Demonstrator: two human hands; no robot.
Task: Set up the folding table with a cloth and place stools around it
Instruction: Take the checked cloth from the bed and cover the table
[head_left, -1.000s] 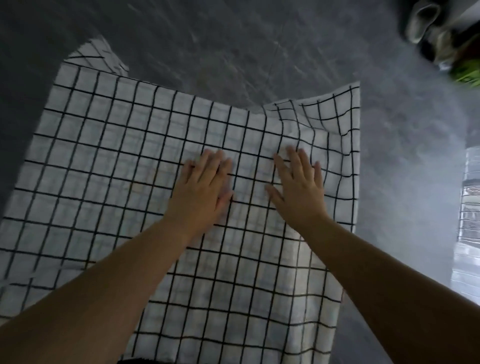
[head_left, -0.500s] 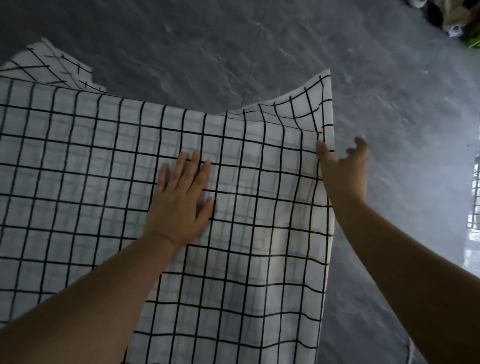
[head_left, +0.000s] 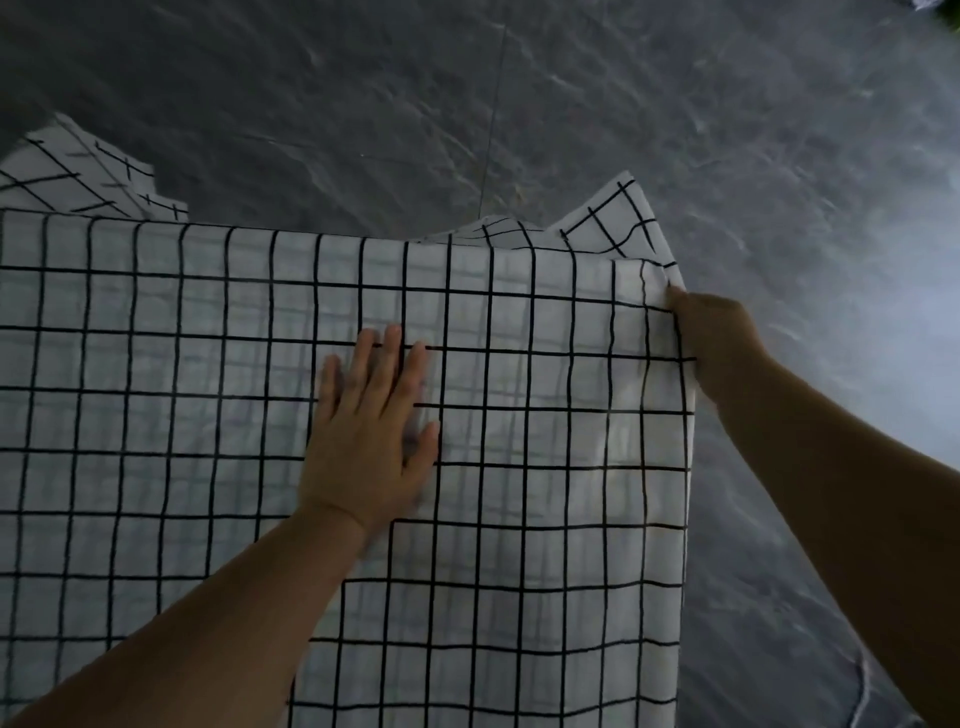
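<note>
A white cloth (head_left: 156, 415) with a black grid pattern lies spread over the folding table, which it hides completely. My left hand (head_left: 371, 431) rests flat on the cloth near its middle, fingers apart and pointing away from me. My right hand (head_left: 714, 332) grips the cloth's right edge near the far right corner, fingers closed around the fabric. The far corners of the cloth hang down past the table's far edge. No stools are in view.
Dark grey stone-look floor (head_left: 467, 104) surrounds the table on the far and right sides. A pale reflection brightens the floor at the right. A blurred object (head_left: 935, 5) shows at the top right corner.
My right hand left the cloth's surface, went to the right edge and closed on it near the far corner. My left hand stayed flat on the cloth. The view shifted.
</note>
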